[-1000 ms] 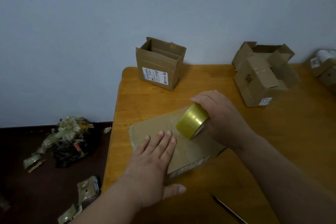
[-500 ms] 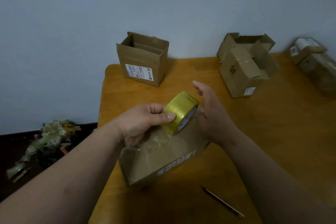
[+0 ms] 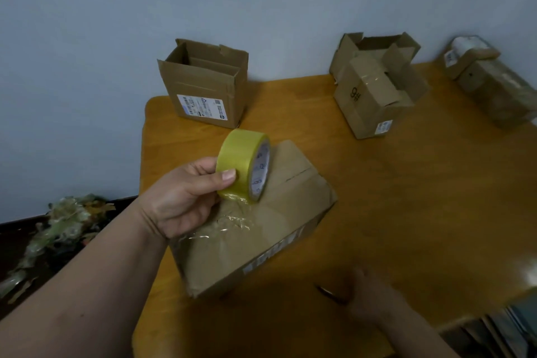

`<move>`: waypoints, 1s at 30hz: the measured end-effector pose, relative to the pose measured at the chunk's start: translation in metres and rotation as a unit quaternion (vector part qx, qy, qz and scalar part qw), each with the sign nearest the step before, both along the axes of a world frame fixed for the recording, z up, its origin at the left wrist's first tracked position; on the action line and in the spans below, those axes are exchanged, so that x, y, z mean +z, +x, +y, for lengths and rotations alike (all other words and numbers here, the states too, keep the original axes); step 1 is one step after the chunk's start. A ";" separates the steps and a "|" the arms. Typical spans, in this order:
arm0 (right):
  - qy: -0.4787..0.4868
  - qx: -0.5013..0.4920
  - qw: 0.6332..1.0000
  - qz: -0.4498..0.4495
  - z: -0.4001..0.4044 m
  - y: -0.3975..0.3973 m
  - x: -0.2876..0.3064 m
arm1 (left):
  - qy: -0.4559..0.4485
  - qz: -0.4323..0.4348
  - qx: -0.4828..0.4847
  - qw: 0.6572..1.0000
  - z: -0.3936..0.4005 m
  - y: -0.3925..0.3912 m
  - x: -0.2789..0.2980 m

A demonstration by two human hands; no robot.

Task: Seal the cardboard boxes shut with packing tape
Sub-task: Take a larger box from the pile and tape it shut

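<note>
A yellow roll of packing tape (image 3: 238, 163) is held upright in my left hand (image 3: 186, 197), thumb on its outer face, just above the near-left part of a low closed cardboard box (image 3: 290, 212). A crinkled clear strip of tape (image 3: 229, 224) runs from the roll down onto the box top. The far part of the box's centre seam shows bare. My right hand (image 3: 369, 299) is blurred, low at the table's near edge, its fingertips at a thin dark tool (image 3: 327, 291); whether it grips the tool is unclear.
On the wooden table (image 3: 436, 197), an open box with a label (image 3: 203, 81) stands at the back left. A box marked 9# with raised flaps (image 3: 366, 102) is at the back, and taped boxes (image 3: 494, 87) sit far right. Tape scraps (image 3: 64, 224) litter the floor on the left.
The roll passed from my right hand to my left. My right hand then left the roll and dropped to the dark tool near the table's front edge.
</note>
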State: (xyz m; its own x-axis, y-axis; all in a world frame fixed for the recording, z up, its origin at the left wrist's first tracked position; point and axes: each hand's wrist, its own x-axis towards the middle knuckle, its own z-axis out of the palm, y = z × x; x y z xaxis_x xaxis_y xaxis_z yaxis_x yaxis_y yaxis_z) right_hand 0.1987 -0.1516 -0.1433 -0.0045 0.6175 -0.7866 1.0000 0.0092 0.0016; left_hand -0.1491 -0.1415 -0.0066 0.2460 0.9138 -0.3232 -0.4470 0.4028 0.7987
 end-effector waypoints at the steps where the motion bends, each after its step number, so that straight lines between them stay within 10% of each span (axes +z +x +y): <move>1: 0.015 0.031 0.999 -0.019 -0.004 0.000 -0.004 | 0.006 -0.010 0.000 1.000 0.000 0.000 -0.001; 6: 0.097 0.089 0.991 0.001 -0.012 0.001 -0.012 | 0.027 -0.041 0.020 0.999 -0.004 -0.002 -0.002; 10: 0.056 -0.090 0.983 0.153 0.004 -0.002 0.023 | 0.039 -0.030 0.022 0.999 -0.005 -0.003 0.004; 17: -0.141 -0.151 0.853 0.480 -0.002 -0.046 0.172 | 0.001 -0.018 0.015 1.000 -0.007 0.001 0.005; 30: 0.023 -0.202 0.872 0.444 -0.026 -0.126 0.156 | 0.031 -0.046 0.118 0.991 -0.012 0.021 -0.006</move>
